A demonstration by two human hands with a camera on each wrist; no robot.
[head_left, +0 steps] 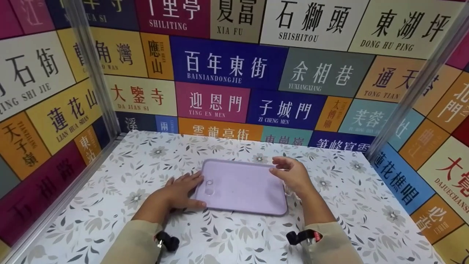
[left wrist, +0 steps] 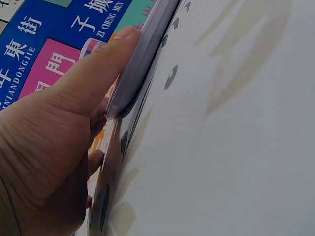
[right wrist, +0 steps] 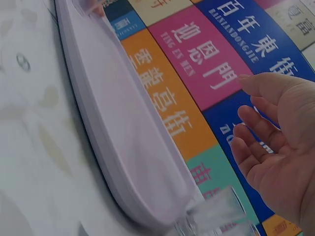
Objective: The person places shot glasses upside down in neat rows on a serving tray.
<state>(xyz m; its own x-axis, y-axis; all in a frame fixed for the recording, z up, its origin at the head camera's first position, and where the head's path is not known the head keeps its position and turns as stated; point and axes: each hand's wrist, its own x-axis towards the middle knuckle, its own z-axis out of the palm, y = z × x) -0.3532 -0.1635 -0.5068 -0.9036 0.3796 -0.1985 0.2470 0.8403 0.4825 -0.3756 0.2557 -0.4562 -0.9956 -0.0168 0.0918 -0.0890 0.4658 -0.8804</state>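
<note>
A lavender rectangular tray (head_left: 238, 187) with rounded corners and a low raised rim lies on the table. Toward its left end is a small clear cup-like thing (head_left: 209, 187). My left hand (head_left: 180, 192) rests at the tray's left end with fingers spread; in the left wrist view its straight thumb (left wrist: 106, 64) touches the rim. Near the far right corner my right hand (head_left: 292, 175) hovers with loosely bent fingers, and the right wrist view shows nothing between them (right wrist: 283, 132). Below it, a second clear piece (right wrist: 216, 216) stands by the tray's right end, partly hidden in the head view.
The table (head_left: 234, 238) has a white cover with grey leaves and flowers. Upright panels of coloured place-name signs (head_left: 227, 66) close off the back and both sides. Clear strips (head_left: 93, 69) run up the corners. Each sleeve has a black device (head_left: 168, 241) at the wrist.
</note>
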